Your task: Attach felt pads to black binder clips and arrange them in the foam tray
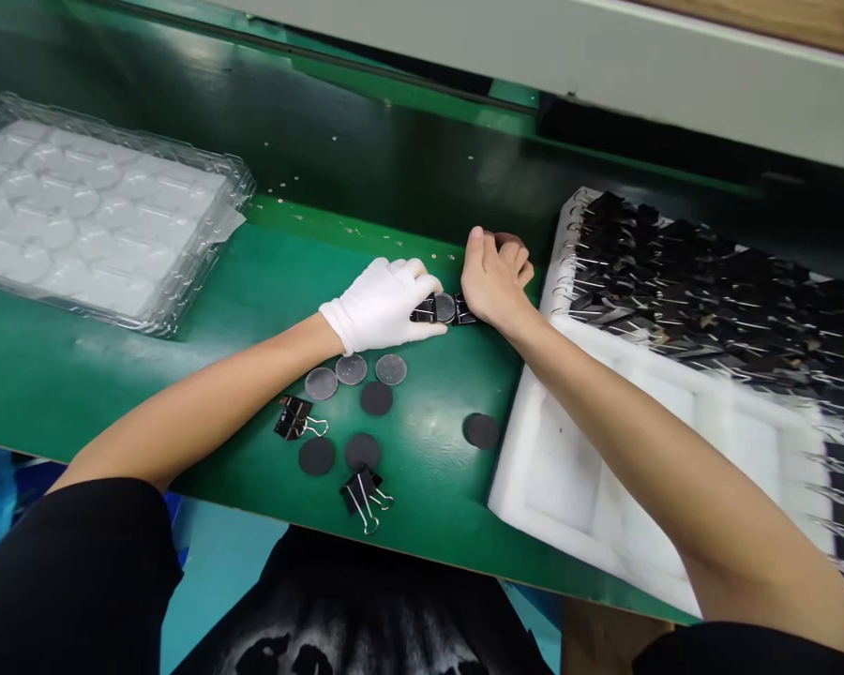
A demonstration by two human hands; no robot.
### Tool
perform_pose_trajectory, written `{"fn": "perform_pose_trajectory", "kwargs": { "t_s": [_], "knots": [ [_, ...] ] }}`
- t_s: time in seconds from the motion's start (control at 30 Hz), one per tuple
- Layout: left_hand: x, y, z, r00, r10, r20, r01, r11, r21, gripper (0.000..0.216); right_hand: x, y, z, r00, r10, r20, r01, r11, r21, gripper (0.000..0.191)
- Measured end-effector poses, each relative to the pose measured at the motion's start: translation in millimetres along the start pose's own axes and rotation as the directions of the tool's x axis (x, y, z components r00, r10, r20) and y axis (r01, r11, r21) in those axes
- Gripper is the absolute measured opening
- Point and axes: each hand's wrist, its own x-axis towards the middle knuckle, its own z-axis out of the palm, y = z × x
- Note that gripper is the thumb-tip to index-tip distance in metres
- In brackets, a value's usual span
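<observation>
My left hand (386, 305), in a white glove, is closed with thumb and fingers around a black binder clip (423, 309). A grey round disc (444, 307) sits against that clip, and a second black binder clip (465, 310) lies on its other side, by the heel of my right hand (493, 281). My bare right hand has its fingers curled; a dark rounded edge shows behind them, too hidden to name. Nearer me lie several grey discs (391, 369), several black discs (377, 398), a binder clip (295, 418) and another binder clip (364, 497).
A white foam tray (513, 469) stands on the right, its far part filled with many black binder clips (703, 291). Clear plastic blister trays (105, 216) are stacked at the left. A pale beam (535, 56) crosses above the back of the green bench (253, 450).
</observation>
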Motion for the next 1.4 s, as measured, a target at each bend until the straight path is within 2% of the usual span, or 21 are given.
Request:
{"fn": "perform_pose_trajectory", "kwargs": {
  "t_s": [0.17, 0.27, 0.4, 0.57, 0.73, 0.83, 0.9, 0.97, 1.03, 1.13, 1.2, 1.3, 1.4],
  "knots": [
    [1, 2, 2, 1.000, 0.002, -0.015, -0.002, 1.000, 0.000, 0.049, 2, 2, 0, 1.000, -0.009, 0.017, 0.008, 0.999, 0.032, 0.065],
    [2, 2, 1, 1.000, 0.001, -0.007, -0.001, 1.000, -0.004, 0.050, 3, 5, 2, 1.000, -0.003, 0.030, 0.004, 0.999, -0.032, 0.067],
    [3, 4, 2, 1.000, -0.008, -0.005, 0.008, 1.000, -0.030, 0.049, 9, 18, 11, 0.997, -0.069, 0.019, 0.071, 0.991, -0.116, 0.066],
    [4, 9, 4, 0.999, -0.036, -0.006, 0.036, 0.998, -0.050, 0.049, 19, 33, 23, 0.994, -0.101, -0.040, 0.101, 0.995, -0.015, 0.065],
    [3, 11, 4, 0.999, -0.046, 0.002, 0.046, 0.997, -0.060, 0.049, 16, 26, 22, 0.996, -0.065, -0.066, 0.069, 0.996, 0.053, 0.064],
    [1, 10, 2, 0.998, -0.067, -0.014, 0.065, 0.994, -0.088, 0.051, 10, 12, 7, 0.993, -0.034, -0.109, 0.052, 0.985, 0.164, 0.064],
    [0, 8, -1, 0.994, -0.104, -0.035, 0.096, 0.980, -0.176, 0.052, 5, 2, -10, 0.992, -0.075, -0.099, 0.101, 0.947, 0.303, 0.065],
    [0, 4, -6, 0.983, -0.176, -0.050, 0.150, 0.931, -0.333, 0.046, -2, -4, -29, 0.987, -0.162, -0.013, 0.149, 0.868, 0.474, 0.066],
    [2, -1, -13, 0.964, -0.264, -0.040, 0.213, 0.852, -0.478, 0.040, -12, -6, -43, 0.952, -0.284, 0.114, 0.159, 0.778, 0.608, 0.061],
    [3, -7, -19, 0.941, -0.338, -0.010, 0.277, 0.789, -0.549, 0.051, -25, -2, -49, 0.899, -0.382, 0.215, 0.125, 0.692, 0.711, 0.056],
    [4, -9, -19, 0.927, -0.372, -0.047, 0.302, 0.815, -0.494, 0.055, -31, 1, -44, 0.906, -0.348, 0.240, 0.057, 0.664, 0.746, 0.051],
    [4, -11, -11, 0.914, -0.389, -0.119, 0.344, 0.895, -0.285, 0.058, -34, 2, -36, 0.912, -0.288, 0.292, -0.046, 0.635, 0.771, 0.047],
    [2, -13, -4, 0.944, -0.323, -0.071, 0.320, 0.946, -0.051, 0.056, -34, 1, -35, 0.906, -0.282, 0.317, -0.078, 0.624, 0.777, 0.047]
  ]
}}
